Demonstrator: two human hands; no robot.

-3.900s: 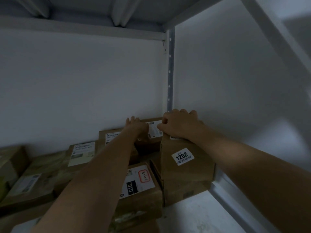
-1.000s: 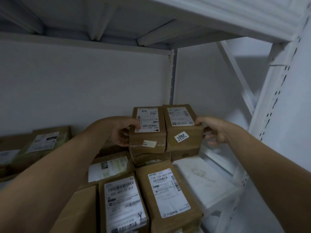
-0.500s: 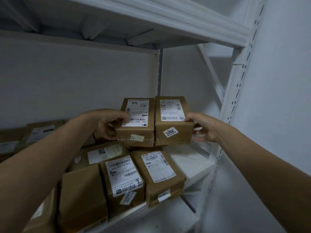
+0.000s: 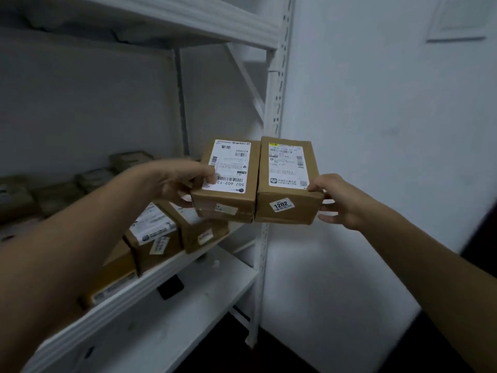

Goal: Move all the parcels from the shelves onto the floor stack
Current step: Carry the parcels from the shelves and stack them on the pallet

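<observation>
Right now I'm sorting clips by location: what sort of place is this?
Likely a parcel storeroom or courier pickup point: white slotted metal shelving, brown cardboard parcels with barcode shipping labels lying on a shelf, and a brown cardboard box stickered 1202.

Just below the left fingers, the white middle shelf carries brown parcels lying close side by side, with more of them further left, near the back wall. Lower down, the shelf underneath carries one small dark object.
</observation>
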